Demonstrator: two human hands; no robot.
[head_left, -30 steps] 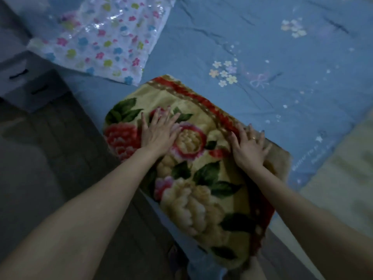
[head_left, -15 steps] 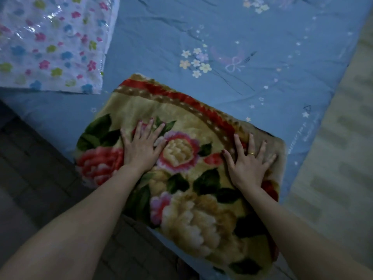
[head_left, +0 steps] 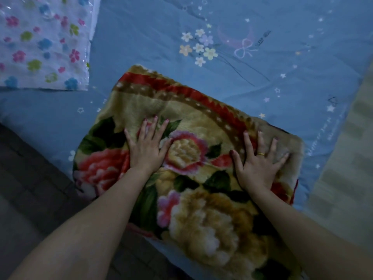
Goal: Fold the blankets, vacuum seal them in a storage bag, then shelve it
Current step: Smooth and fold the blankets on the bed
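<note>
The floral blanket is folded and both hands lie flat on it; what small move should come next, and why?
Probably lift both hands and carry the floral blanket toward the flower-print storage bag. The left hand and right hand press flat on an already compact, folded bundle on the blue bed sheet, and the bag lies apart, at the upper left, with nothing visibly in it.

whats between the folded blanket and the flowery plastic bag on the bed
Nothing: in the head view only a bare strip of the blue bedsheet separates the folded blanket from the storage bag. Both hands lie flat on the blanket.
</note>
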